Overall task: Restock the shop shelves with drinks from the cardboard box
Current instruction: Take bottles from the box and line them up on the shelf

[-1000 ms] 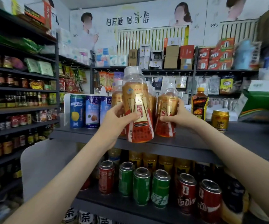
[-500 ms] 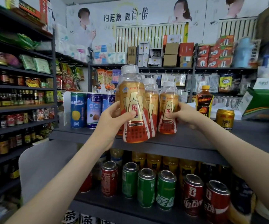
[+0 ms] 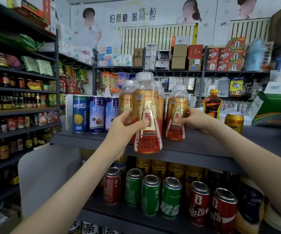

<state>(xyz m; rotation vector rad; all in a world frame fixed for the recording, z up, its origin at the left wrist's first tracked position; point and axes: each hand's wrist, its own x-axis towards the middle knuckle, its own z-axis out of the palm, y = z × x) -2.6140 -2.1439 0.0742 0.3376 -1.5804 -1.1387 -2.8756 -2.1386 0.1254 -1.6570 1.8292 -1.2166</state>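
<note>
Where bottles point(image 3: 147, 105) crowd the shelf point(image 3: 204, 144), blue cans point(image 3: 96, 114) adjoin.

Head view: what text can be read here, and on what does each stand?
"怕蔗糖 喝简·醇": wall poster.
"东": front bottle, held by left hand, and second bottle, held by right hand; lower characters partly covered.
"杏仁": white-and-blue can.
"RedBull": gold can.
"茶": pack at bottom edge.
Other labels: too small or blurred.
</note>
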